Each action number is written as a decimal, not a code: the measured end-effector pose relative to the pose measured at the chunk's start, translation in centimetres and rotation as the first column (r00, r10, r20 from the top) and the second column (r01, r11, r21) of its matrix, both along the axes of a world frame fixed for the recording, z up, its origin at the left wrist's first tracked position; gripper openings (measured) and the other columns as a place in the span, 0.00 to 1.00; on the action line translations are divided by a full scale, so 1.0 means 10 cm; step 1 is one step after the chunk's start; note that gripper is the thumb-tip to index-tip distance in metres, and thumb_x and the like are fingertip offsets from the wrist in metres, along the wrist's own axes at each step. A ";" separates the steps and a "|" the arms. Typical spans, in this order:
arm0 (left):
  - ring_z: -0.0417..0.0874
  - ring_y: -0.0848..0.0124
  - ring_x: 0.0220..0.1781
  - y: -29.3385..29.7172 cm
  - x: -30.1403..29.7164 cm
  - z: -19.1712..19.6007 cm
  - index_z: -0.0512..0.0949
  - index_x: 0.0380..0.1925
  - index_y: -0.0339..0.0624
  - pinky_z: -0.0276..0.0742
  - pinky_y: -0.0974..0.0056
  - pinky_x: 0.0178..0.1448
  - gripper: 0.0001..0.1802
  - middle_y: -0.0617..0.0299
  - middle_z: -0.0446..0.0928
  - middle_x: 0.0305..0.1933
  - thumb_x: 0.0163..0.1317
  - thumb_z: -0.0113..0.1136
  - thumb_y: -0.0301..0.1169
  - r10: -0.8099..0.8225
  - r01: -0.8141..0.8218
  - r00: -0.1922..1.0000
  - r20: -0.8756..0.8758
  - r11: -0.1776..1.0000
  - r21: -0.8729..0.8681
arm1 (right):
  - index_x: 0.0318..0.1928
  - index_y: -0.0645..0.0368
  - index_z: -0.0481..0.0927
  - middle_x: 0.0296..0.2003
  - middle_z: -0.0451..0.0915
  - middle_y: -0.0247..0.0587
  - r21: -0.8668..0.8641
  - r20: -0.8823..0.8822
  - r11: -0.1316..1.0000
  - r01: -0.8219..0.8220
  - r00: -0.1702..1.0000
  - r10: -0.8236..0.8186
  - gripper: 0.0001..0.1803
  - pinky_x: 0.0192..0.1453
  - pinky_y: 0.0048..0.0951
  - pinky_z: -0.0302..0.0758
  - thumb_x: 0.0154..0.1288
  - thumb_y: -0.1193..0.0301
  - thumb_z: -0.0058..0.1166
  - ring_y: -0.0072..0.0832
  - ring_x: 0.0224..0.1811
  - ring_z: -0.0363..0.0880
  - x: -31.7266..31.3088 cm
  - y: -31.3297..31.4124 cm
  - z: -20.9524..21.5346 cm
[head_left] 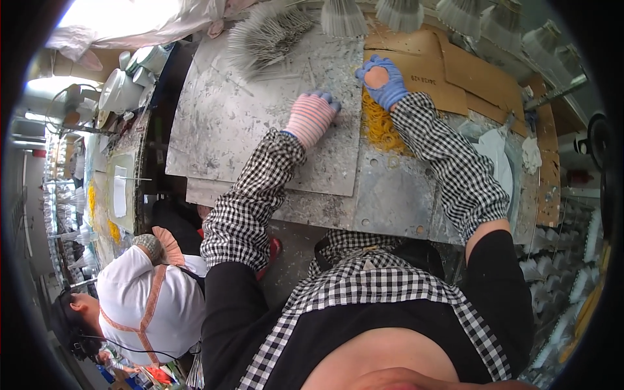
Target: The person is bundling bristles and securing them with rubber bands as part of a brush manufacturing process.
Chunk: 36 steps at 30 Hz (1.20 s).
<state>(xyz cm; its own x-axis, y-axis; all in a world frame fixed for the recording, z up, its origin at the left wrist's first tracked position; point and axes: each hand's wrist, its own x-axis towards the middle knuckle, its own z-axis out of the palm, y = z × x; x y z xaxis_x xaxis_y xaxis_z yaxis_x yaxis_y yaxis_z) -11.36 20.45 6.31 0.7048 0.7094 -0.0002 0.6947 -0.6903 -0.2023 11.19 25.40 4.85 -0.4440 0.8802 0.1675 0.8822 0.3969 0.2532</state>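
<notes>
My left hand point(311, 121), in a pink-and-white striped glove with blue fingertips, rests low over the grey, stained board point(221, 123). Its fingers curl down and in, and whatever they may hold is hidden beneath them. Farther right, my right hand point(385, 83) wears a blue glove with a round hole on its back. Its bent fingers stand slightly apart beside the board's right edge, over brown cardboard point(478, 75), with nothing visible in them. Yellow rubber bands point(383, 130) lie heaped just below that wrist. A loose pile of thin, pale bristle-like bundles with wiry stems point(270, 39) sits beyond my left hand.
More fanned pale bundles point(343, 18) line the back edge. White cloth or plastic point(497, 156) lies at the table's right. A co-worker in a white top point(149, 299) sits at lower left, near another worktable point(123, 188). Racks of pale bundles point(559, 279) stand at right.
</notes>
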 end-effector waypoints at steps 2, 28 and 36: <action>0.84 0.61 0.51 -0.09 -0.05 0.08 0.80 0.49 0.52 0.79 0.56 0.53 0.15 0.60 0.81 0.52 0.63 0.56 0.30 0.009 -0.010 0.999 -0.035 1.000 -0.018 | 0.44 0.49 0.83 0.41 0.85 0.41 0.114 -0.041 0.992 -0.061 0.997 0.066 0.10 0.51 0.41 0.79 0.65 0.67 0.52 0.41 0.47 0.83 -0.08 -0.07 0.11; 0.84 0.49 0.53 0.52 -1.85 0.35 0.76 0.48 0.33 0.80 0.51 0.58 0.24 0.40 0.83 0.50 0.61 0.66 0.41 0.778 -0.630 0.556 0.292 0.624 -0.462 | 0.40 0.59 0.87 0.40 0.87 0.49 -0.097 -0.237 0.990 0.104 0.964 -0.124 0.10 0.43 0.41 0.84 0.65 0.72 0.53 0.42 0.40 0.88 -1.29 0.72 -0.27; 0.80 0.55 0.65 1.44 -1.69 0.21 0.79 0.60 0.40 0.76 0.55 0.67 0.34 0.51 0.78 0.64 0.61 0.67 0.52 0.927 -0.863 0.367 -0.072 0.311 -0.399 | 0.39 0.63 0.86 0.38 0.86 0.56 -0.218 -0.331 0.958 0.186 0.909 -0.252 0.10 0.43 0.44 0.83 0.65 0.74 0.51 0.46 0.40 0.87 -1.21 0.41 -0.19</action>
